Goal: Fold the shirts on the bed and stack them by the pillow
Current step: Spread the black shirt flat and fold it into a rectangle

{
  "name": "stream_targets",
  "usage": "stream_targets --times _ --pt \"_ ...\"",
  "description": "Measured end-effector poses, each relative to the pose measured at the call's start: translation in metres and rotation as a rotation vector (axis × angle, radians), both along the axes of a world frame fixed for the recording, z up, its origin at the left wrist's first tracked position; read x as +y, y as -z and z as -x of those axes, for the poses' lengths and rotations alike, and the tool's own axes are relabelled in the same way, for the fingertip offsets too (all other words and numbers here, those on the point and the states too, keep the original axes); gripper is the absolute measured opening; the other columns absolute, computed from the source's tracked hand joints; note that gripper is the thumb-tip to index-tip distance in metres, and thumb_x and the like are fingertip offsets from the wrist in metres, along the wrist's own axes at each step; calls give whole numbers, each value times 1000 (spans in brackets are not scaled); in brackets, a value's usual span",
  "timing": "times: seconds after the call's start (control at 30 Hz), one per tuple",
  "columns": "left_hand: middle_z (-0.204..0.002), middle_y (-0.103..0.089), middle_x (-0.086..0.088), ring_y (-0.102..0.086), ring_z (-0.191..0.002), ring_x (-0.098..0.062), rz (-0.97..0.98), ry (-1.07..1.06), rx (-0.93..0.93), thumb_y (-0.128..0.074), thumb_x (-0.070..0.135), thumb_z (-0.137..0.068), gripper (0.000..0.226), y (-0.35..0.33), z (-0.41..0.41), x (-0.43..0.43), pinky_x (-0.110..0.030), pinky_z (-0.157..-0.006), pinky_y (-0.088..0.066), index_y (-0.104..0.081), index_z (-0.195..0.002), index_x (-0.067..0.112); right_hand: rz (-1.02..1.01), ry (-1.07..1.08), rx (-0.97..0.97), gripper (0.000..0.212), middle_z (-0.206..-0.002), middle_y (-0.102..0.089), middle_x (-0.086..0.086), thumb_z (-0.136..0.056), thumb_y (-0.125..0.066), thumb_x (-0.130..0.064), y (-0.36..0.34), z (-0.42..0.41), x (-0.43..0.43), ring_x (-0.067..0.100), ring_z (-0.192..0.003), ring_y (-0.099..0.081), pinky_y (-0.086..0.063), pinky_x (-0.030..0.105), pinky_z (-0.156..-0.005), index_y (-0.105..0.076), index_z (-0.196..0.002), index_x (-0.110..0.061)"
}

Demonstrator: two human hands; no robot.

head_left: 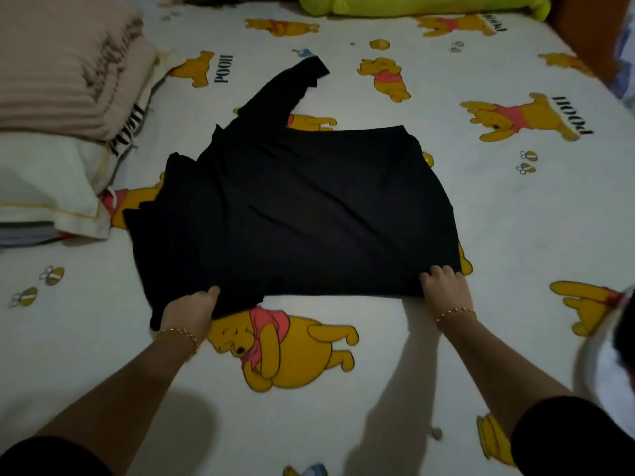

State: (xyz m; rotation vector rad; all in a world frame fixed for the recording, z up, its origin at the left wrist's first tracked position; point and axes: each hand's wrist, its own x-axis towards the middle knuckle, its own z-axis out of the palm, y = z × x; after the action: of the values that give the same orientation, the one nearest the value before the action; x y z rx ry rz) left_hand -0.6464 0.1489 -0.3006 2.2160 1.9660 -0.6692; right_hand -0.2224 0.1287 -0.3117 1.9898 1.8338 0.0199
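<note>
Obs., head view. Black shirt [302,207] lies flat near the middle of the bed [515,218], hem edge toward the person at 6 o'clock, collar end away toward 11 o'clock. One sleeve [292,87] sticks out straight toward 12 o'clock; the 9 o'clock side of the shirt shows overlapping layers of cloth (exact fold not readable, fabric too dark).

Left hand [187,309]: at 7 o'clock from the shirt's centre, on the near-left corner of the hem. Grip clamped on the cloth, thumb on top, fingers curled under the edge. Gold bracelet [178,334] on the wrist.

Right hand [443,286]: at 5 o'clock, on the near-right corner of the hem. Grip clamped on the cloth, knuckles up, fingertips curled onto the fabric. A similar bracelet is on this wrist.

Surroundings: white pillow [51,180] at 9 o'clock, just beside the shirt's left edge. Folded pink blanket [65,67] rests on top of the pillow at 10 o'clock. Stack of folded cloth [24,231] shows under the pillow's near edge. Green cushion [412,3] at 12 to 1 o'clock, at the far edge of the bed. White garment [611,355] at 4 o'clock, blurred, at the frame's edge
</note>
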Motion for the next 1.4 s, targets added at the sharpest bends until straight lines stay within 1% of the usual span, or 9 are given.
stream_targets --times 0.27,0.5,0.7,0.87,1.03,1.13,1.23,1.3,1.4 --pt "-122 -54 -7 -61 -99 -22 22 -16 -54 -47 -2 -86 53 -3 13 -110 -35 -77 -54 -40 -135 14 81 -43 62 26 -112 -56 9 -93 -45 -7 -1 -9 -96 27 -106 -51 -45 32 -85 -57 -117 -11" --pt "-117 -54 -6 -58 -98 -22 47 -28 -44 -50 -1 -84 55 -15 18 -188 -34 -72 -54 -41 -135 14 151 -56 94 28 -114 -54 10 -93 -45 -6 -11 -4 -169 28 -109 -49 -45 33 -88 -55 -120 -9" --pt "-111 -55 -5 -59 -94 -20 114 16 -72 -53 -3 -82 52 -19 34 -236 -33 -74 -54 -44 -131 14 222 41 53 40 -119 -51 9 -87 -61 -11 -20 15 -217 27 -113 -47 -45 34 -92 -51 -126 -12" --pt "-125 -46 -8 -50 -109 -24 126 83 -208 -69 21 -77 66 -11 59 -260 -36 -86 -47 -39 -136 12 242 148 154 52 -127 -45 11 -86 -62 -11 -14 62 -251 29 -118 -44 -42 40 -97 -36 -132 -11" --pt "-130 -40 -9 -45 -113 -26 39 3 -206 -82 51 -58 96 -7 89 -267 -38 -92 -44 -38 -133 10 205 253 569 30 -119 -52 11 -94 -49 -26 -13 160 -260 29 -112 -49 -43 38 -90 -49 -119 -9" --pt "-126 -43 -8 -46 -112 -25 36 1 -191 -73 51 -70 74 -2 97 -267 -37 -90 -45 -46 -126 10 232 375 910 28 -104 -62 11 -89 -58 -34 -15 225 -262 26 -101 -57 -43 30 -84 -63 -101 -10" --pt "-118 -53 -12 -54 -100 -29 -26 29 -268 -66 28 -82 39 -5 102 -268 -40 -88 -47 -61 -113 5 265 565 1161 38 -100 -64 6 -88 -62 -41 -21 280 -256 19 -95 -57 -42 27 -80 -66 -106 -7" --pt "-112 -59 -11 -56 -98 -31 -64 39 -332 -63 23 -84 32 -9 104 -271 -40 -97 -43 -63 -110 5 314 786 1356 36 -99 -61 3 -89 -62 -39 -27 306 -251 17 -92 -54 -43 30 -80 -64 -107 -9" --pt "-98 -63 -9 -56 -100 -31 -115 23 -472 -56 25 -88 21 -27 105 -280 -40 -110 -33 -61 -101 9 294 1049 1578 19 -86 -60 6 -85 -67 -28 -35 325 -250 19 -80 -55 -46 36 -78 -59 -85 -11"
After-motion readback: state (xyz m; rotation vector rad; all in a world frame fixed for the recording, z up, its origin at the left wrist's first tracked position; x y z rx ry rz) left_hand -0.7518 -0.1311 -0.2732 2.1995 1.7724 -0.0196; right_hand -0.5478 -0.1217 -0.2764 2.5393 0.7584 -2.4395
